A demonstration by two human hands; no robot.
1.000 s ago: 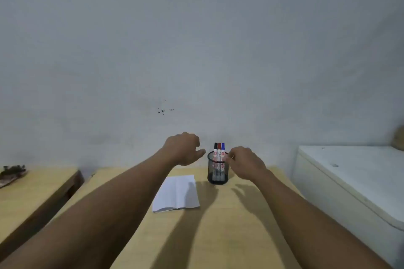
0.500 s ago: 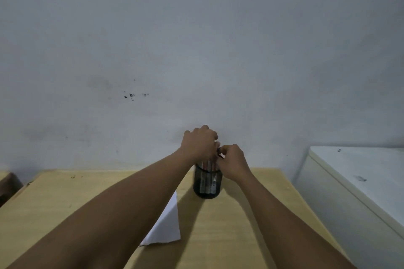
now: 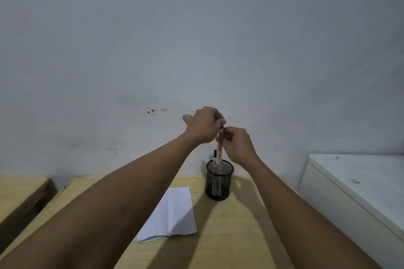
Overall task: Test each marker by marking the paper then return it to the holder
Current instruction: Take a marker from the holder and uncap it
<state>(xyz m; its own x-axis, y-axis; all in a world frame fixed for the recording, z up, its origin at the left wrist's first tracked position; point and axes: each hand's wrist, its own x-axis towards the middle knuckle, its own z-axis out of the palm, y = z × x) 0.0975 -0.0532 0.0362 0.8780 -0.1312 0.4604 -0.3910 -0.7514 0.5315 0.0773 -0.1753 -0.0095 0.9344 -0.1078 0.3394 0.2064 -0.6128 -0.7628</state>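
A black mesh holder (image 3: 219, 183) stands on the wooden table (image 3: 236, 236) near the wall. A white marker (image 3: 219, 150) is raised partly out of it, upright. My left hand (image 3: 204, 125) is closed around the marker's top end. My right hand (image 3: 239, 145) pinches the marker just below, fingers curled. Another marker with a black cap (image 3: 215, 154) still stands in the holder behind it. A folded white paper (image 3: 172, 214) lies flat on the table left of the holder, partly hidden by my left forearm.
A white cabinet top (image 3: 358, 183) stands to the right of the table. A second wooden surface (image 3: 19, 190) sits at the left, across a dark gap. A plain grey wall rises right behind the holder.
Both hands came together over the holder, closed on a marker and lifted it upward. The camera view has shifted.
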